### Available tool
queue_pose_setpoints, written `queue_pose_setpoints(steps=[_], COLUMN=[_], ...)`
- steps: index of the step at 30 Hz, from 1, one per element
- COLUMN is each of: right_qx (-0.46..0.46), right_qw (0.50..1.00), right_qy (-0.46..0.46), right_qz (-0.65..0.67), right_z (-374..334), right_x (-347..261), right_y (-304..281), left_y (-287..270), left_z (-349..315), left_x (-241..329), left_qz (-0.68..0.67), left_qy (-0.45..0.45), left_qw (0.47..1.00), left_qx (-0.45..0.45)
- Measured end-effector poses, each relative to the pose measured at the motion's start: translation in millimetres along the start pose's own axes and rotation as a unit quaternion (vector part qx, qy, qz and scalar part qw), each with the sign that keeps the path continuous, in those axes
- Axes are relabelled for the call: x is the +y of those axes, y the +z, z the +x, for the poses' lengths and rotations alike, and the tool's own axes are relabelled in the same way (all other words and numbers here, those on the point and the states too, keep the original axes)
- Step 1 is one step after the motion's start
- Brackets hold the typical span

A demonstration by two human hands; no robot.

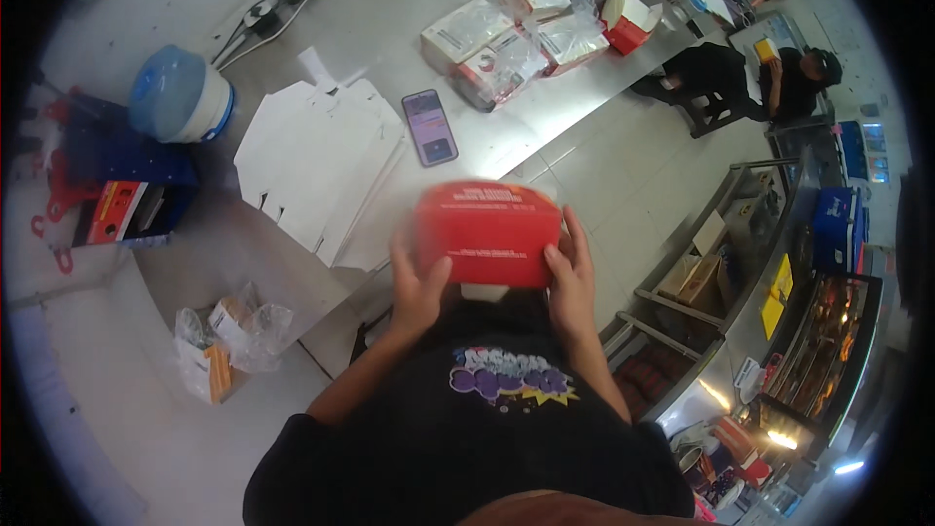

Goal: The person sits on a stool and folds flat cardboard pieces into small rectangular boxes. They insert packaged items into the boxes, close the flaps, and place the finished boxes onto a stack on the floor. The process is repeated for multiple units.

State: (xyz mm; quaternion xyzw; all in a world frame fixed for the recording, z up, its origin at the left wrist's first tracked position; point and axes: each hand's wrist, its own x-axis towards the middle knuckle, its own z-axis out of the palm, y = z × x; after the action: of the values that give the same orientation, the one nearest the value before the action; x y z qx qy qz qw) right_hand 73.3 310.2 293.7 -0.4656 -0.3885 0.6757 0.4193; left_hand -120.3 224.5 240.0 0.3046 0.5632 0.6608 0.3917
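Note:
A red food carton [484, 234] with pale print is held up in front of my chest, slightly blurred at its left side. My left hand [419, 287] grips its left edge, the thumb on the face towards me. On the opposite edge, my right hand [573, 278] has its thumb on the face and its fingers around the side. Just beyond the carton lies a stack of flat white carton blanks [317, 166] on the metal table [365, 24]. A phone [430, 128] with its screen lit rests beside the stack.
Plastic-wrapped carton packs [502, 68] and an open red-and-white box [631, 19] stand at the table's far end. A clear-blue tub [182, 94] is at the left, near bagged items [229, 336]. To the right are metal shelves [706, 263] and a seated person [794, 78].

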Motion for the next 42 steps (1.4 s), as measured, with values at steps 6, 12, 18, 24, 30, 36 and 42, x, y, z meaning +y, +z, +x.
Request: queue_pose_setpoints(steps=[6,12,18,24,30,36,42], right_qx=[-0.181,-0.334,-0.2,-0.307,-0.27,-0.297,-0.24], right_qw=[0.983,0.937,0.721,0.646,0.59,0.638,0.622], right_qy=[0.013,0.063,-0.463,-0.412,-0.428,-0.333,-0.386], right_qz=[-0.035,-0.078,-0.475,-0.564,-0.629,-0.628,-0.637], right_z=[95.9,187.8,354.0,391.5,399.0,404.1,409.8], right_x=[-24.9,-34.8,-39.4,5.2,19.7,19.0,17.7], right_y=[30.4,23.5,16.6,-27.6,-39.8,-37.6,-34.8], left_y=[-4.5,11.9,39.6,75.6,95.2,104.8,106.8], left_z=[41.6,88.9,119.1,138.2,155.2,172.0,175.6], left_x=[14.4,-7.0,11.0,17.0,17.6,25.0,26.6], left_qz=[0.01,-0.158,-0.126,-0.072,-0.044,-0.023,-0.022], left_qy=[0.053,0.072,0.123,0.102,0.051,0.047,0.044], left_qw=[0.992,0.956,0.904,0.887,0.881,0.884,0.882], left_qx=[0.111,0.238,0.389,0.444,0.469,0.464,0.468])
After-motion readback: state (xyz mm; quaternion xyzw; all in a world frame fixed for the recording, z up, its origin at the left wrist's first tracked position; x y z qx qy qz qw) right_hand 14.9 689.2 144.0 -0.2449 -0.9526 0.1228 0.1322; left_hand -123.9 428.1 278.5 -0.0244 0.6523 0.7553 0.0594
